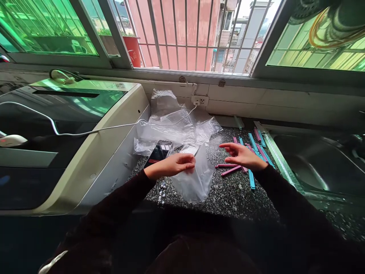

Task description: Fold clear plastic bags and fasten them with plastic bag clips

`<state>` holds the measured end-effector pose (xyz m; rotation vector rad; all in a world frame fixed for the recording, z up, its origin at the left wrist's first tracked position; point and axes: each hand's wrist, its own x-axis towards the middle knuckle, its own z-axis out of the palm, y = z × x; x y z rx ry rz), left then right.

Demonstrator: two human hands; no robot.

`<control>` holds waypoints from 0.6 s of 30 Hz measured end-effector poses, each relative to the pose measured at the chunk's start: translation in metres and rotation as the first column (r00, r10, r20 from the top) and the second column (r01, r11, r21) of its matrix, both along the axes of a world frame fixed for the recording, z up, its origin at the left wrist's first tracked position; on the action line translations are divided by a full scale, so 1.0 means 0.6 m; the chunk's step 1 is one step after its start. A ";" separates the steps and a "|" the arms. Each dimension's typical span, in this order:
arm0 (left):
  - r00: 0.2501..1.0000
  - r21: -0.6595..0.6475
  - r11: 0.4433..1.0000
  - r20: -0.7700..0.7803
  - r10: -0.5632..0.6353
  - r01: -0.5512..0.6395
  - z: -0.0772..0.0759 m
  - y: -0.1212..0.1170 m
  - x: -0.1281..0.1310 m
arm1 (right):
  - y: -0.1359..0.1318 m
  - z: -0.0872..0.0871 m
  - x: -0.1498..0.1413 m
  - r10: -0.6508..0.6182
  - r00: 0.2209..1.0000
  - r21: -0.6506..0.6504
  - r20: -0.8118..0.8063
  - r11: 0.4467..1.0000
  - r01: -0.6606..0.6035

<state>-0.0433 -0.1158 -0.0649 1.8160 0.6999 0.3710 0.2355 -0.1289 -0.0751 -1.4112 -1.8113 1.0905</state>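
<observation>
My left hand [182, 163] is closed in a pinch on a clear plastic bag [201, 182], which hangs loosely below and to the right of the fingers. Nothing is in my right hand [242, 156]; its fingers stretch leftward, apart from the bag. Beneath and around the right hand lie several pink bag clips [231, 170] and blue bag clips [251, 179] on the speckled counter. A dark phone [159, 151] rests just behind my left wrist. More clear plastic bags [171, 127] are heaped behind the phone, against the wall.
A washing machine [119, 152] stands to the left, with a white cable [114, 128] running across it to the wall socket [201, 101]. On the right is a steel sink [299, 152]. A barred window [182, 34] opens behind the counter.
</observation>
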 end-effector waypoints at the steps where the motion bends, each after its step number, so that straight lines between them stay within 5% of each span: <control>1: 0.997 0.020 0.998 -0.036 -0.062 0.063 0.010 0.001 0.003 | 0.012 0.000 -0.013 0.078 0.996 -0.028 -0.031 0.996 -0.079; 4: 0.983 0.034 0.987 -0.105 -0.151 0.155 0.024 0.002 0.010 | 0.034 -0.010 -0.056 0.256 0.947 -0.127 -0.195 0.951 -0.283; 6: 0.986 0.006 0.993 -0.119 -0.118 0.119 0.017 0.003 0.008 | 0.033 -0.017 -0.070 0.252 0.926 -0.152 -0.281 0.941 -0.302; 13: 0.991 -0.056 0.992 -0.083 0.107 -0.112 -0.051 0.004 -0.022 | 0.000 -0.019 -0.018 -0.010 0.958 -0.079 -0.287 0.997 -0.013; 18: 0.933 -0.203 0.921 0.075 0.352 -0.331 -0.076 0.009 -0.023 | -0.012 -0.034 0.005 -0.113 0.947 -0.095 -0.300 0.992 0.089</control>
